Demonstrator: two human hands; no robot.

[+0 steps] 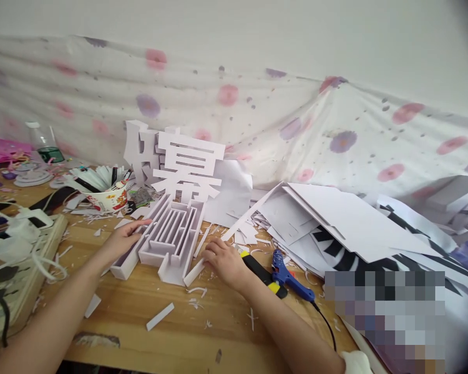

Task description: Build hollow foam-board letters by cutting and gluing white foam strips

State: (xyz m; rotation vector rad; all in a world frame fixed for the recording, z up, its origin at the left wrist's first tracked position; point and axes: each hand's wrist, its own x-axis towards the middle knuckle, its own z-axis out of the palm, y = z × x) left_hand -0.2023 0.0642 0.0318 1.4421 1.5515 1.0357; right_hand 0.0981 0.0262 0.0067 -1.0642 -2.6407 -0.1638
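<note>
A white foam-board character [173, 231] lies on the wooden table, its thin raised walls forming narrow channels. My left hand [127, 240] is at its left side, thumb and fingers closed on the outer wall. Right of it, my right hand [223, 259] has its fingers curled over a narrow white foam-board strip [195, 272], whose near end meets the character's lower right corner. Behind my right hand a long strip [253, 210] runs up to the right; whether it is the same piece is hidden. A finished-looking white character [191, 161] stands upright behind.
A blue glue gun [290, 280] and a black-and-yellow cutter [259, 270] lie right of my right hand. White boards [354, 218] are stacked farther right. At left are a paper bowl [109, 199] with white sticks, a power strip [19, 291] and a bottle [44, 143]. Scraps litter the table [132, 306].
</note>
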